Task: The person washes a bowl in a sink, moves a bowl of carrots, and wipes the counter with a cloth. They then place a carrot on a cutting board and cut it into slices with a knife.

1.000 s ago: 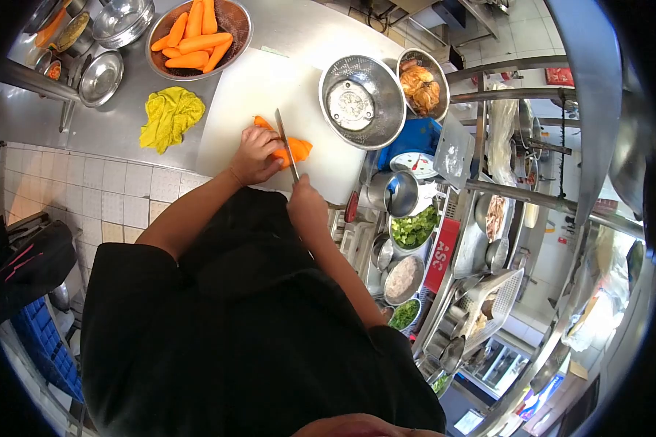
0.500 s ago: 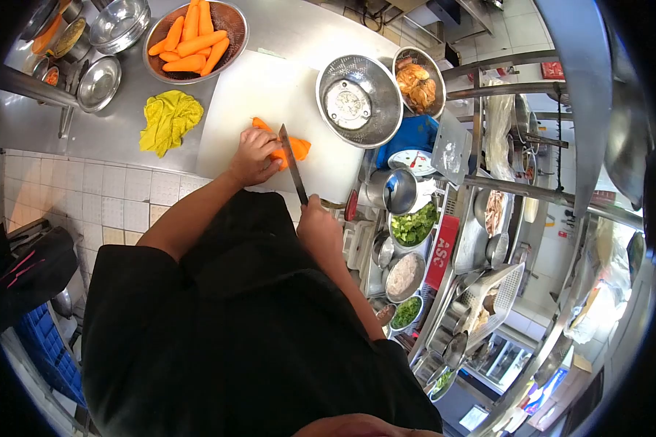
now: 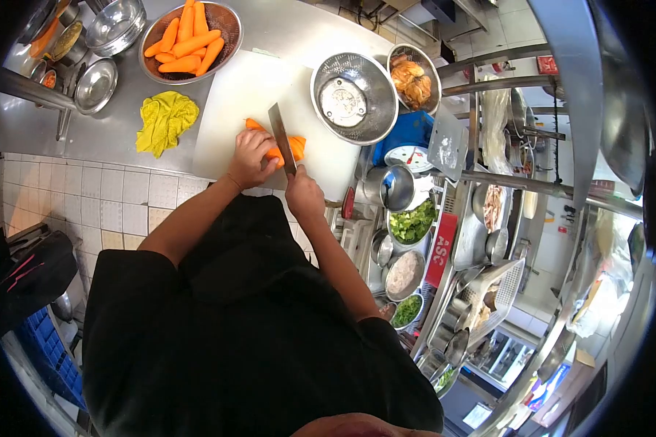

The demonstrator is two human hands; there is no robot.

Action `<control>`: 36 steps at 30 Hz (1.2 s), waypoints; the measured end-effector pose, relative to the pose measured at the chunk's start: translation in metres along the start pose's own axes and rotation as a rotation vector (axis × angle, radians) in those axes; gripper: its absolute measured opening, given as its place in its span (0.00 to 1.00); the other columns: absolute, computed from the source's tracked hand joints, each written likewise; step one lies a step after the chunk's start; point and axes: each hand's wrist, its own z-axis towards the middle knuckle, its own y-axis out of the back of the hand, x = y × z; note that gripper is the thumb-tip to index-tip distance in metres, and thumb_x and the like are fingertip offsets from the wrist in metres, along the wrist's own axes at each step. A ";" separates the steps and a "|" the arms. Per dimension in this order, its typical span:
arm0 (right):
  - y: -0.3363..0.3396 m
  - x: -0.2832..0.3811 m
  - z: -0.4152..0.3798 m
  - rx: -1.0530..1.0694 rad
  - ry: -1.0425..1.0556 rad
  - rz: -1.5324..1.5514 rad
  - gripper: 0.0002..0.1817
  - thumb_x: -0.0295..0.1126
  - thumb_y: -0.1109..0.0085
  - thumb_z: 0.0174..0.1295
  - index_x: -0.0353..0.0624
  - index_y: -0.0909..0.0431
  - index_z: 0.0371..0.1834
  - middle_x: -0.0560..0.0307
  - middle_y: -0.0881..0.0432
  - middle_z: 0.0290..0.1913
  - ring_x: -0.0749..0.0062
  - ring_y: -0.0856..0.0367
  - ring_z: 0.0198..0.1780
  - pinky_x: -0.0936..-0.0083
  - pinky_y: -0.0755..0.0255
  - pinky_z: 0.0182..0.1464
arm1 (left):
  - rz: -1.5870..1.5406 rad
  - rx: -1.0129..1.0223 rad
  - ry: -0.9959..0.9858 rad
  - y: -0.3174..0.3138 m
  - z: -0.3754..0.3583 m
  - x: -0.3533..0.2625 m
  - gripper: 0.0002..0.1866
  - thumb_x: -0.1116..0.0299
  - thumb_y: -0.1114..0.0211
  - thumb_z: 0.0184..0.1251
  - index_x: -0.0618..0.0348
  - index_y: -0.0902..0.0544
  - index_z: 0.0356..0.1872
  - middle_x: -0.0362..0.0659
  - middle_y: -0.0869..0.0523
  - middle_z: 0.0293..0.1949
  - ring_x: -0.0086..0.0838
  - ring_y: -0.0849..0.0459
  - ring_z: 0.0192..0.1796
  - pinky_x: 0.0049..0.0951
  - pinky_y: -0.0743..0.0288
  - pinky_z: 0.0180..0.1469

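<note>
Seen from the head camera, a carrot (image 3: pixel 288 148) is pinned to the white cutting board (image 3: pixel 259 95) just above the centre of the frame by the left hand (image 3: pixel 251 156), whose fingers are curled down over the carrot's left part, apparently so that it is kept from rolling and the fingertips are tucked back from the edge. A knife (image 3: pixel 281 138) is gripped by the right hand (image 3: pixel 303 195), closed tight around the handle just below the board's near edge; the blade is laid across the carrot immediately right of the left hand's knuckles, with cut orange pieces lying to the blade's right. More whole carrots are held ready in a metal colander (image 3: pixel 190 36) at the upper left of the frame, within reach of the board. A crumpled yellow cloth (image 3: pixel 166 119) is left on the steel counter between that colander and the board. An empty perforated metal bowl (image 3: pixel 353 96) is placed at the board's right edge, with tubs of chopped greens (image 3: pixel 412 222) lined up lower right.
</note>
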 end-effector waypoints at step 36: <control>0.018 0.026 -0.006 0.020 -0.015 -0.025 0.11 0.34 0.54 0.73 0.37 0.29 0.45 0.34 0.15 0.35 0.36 0.15 0.39 0.43 0.24 0.46 | 0.010 0.110 -0.089 0.015 0.003 0.021 0.15 0.60 0.34 0.62 0.54 0.19 0.47 0.45 0.21 0.50 0.42 0.25 0.57 0.49 0.41 0.64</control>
